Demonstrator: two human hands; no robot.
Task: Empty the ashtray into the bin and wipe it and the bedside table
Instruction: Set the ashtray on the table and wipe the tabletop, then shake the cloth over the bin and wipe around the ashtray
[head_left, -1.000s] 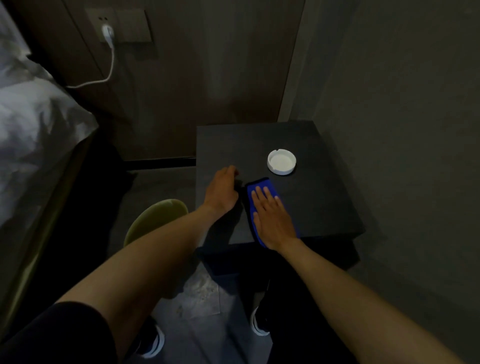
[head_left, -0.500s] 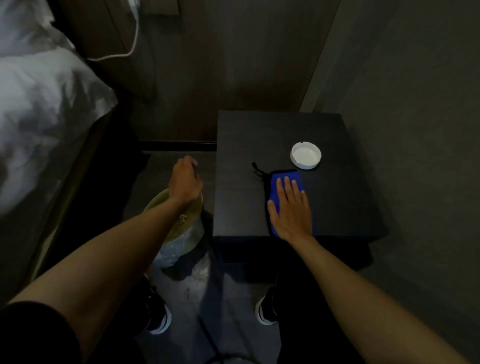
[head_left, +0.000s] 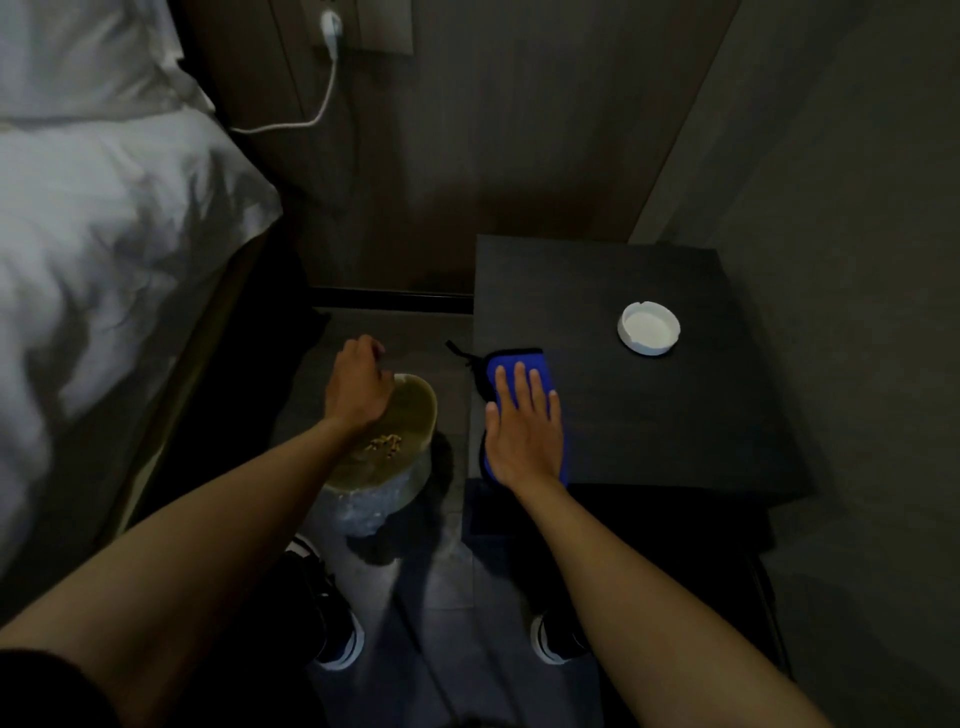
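The white ashtray (head_left: 649, 328) stands empty and upright on the black bedside table (head_left: 649, 426), toward its back right. My right hand (head_left: 524, 436) lies flat, fingers spread, on a blue cloth (head_left: 511, 361) at the table's front left edge. My left hand (head_left: 358, 387) hovers over the far rim of the yellow-green bin (head_left: 423, 410) on the floor left of the table. Its fingers are curled shut and point down; what is inside them is hidden. Several small yellowish bits (head_left: 384, 442) lie in the bin.
A bed with white bedding (head_left: 104, 234) fills the left side. A white charger cable (head_left: 317, 111) hangs from a wall socket behind. A grey wall (head_left: 857, 260) runs close along the table's right side. My shoes (head_left: 337, 639) stand on the floor between bed and table.
My left hand left the table's front edge and swung left over the bin. My right hand slid the blue cloth left to the table's edge. The ashtray stayed put.
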